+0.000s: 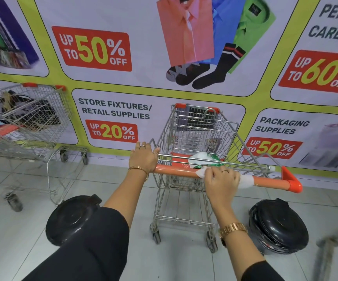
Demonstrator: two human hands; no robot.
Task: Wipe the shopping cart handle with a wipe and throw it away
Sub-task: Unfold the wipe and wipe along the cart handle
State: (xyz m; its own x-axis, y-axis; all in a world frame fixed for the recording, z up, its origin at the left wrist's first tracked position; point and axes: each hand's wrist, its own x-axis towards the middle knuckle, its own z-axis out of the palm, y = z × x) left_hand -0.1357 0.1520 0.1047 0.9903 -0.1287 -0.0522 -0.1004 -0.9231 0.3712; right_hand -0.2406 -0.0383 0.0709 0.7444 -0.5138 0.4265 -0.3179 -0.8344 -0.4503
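A person's right hand (221, 180) presses a white wipe (245, 180) around the orange cart handle (176, 173). The left hand (143, 157) grips the handle's far-left end. Black bins (278, 226) flank both forearms.

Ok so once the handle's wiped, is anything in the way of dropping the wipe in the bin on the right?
Only the bin's own lid. The right hand presses the wipe on the handle; the black bin stands on the floor below, lid shut.
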